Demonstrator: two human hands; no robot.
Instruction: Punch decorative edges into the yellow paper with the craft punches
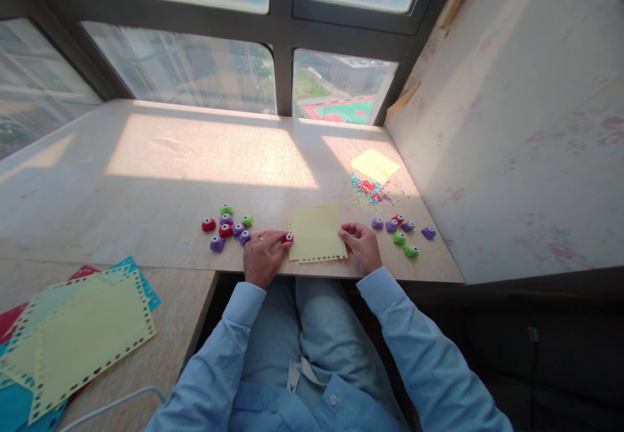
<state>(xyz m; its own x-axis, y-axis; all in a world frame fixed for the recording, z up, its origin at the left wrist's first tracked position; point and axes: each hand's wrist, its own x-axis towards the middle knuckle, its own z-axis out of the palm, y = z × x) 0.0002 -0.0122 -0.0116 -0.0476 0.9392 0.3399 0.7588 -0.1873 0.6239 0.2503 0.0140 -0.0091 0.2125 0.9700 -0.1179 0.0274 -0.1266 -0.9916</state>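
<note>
A pale yellow sheet of paper [316,234] lies before me at the table's front edge, with punched holes along its left and bottom edges. My left hand [264,256] is closed on a small red craft punch [287,238] with a round eye-like button, set at the sheet's left edge. At the opposite edge, my right hand [361,245] pinches the paper between thumb and fingers. Several purple, green and red punches [225,230] cluster just left of my left hand. More such punches [399,238] lie to the right of my right hand.
Red, blue and yellow paper bits [371,190] are heaped at the back right, near a folded yellow paper [375,165]. Hole-edged coloured sheets [97,334] are stacked at the lower left, close to a white cable [121,401]. A papered wall [526,127] bounds the right side; windows stand behind.
</note>
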